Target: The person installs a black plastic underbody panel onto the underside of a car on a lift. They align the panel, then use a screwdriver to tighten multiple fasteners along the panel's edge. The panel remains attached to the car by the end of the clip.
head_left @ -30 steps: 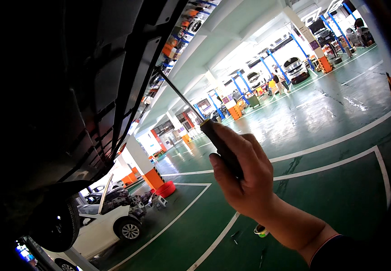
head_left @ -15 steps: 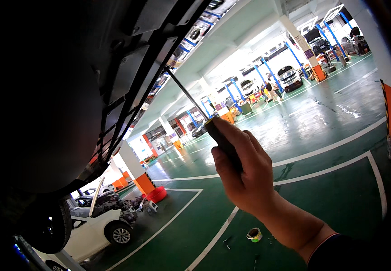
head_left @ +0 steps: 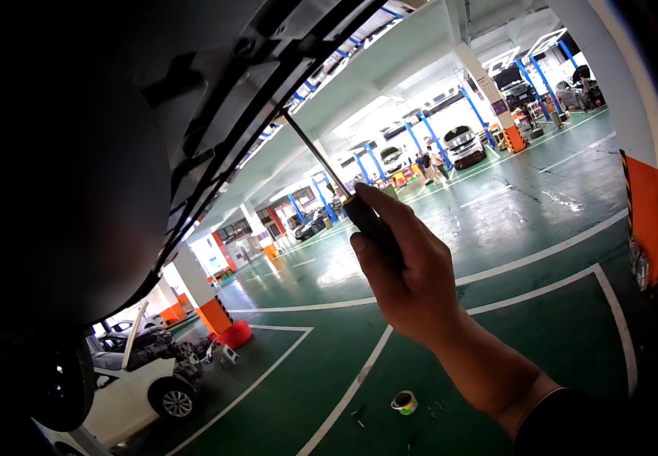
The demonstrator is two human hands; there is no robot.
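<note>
My right hand [head_left: 416,270] is closed round the dark handle of a screwdriver [head_left: 315,156], its index finger stretched along the grip. The long thin shaft slants up and to the left. Its tip meets the lower edge of a dark car underbody [head_left: 215,125], which fills the upper left of the head view; what the tip engages is too small to make out. My left hand does not show.
On the green floor below stand a small open can [head_left: 403,403] and some thin loose items. Lower left, a white car [head_left: 135,391] has its front end stripped. Beside it are a red tub [head_left: 235,334] and an orange-based pillar [head_left: 211,313]. Another pillar [head_left: 646,220] rises at right.
The view has shifted, so the workshop background slides left. The screwdriver tip stays at the underbody edge, and my right hand keeps its grip with the index finger reaching slightly further up.
</note>
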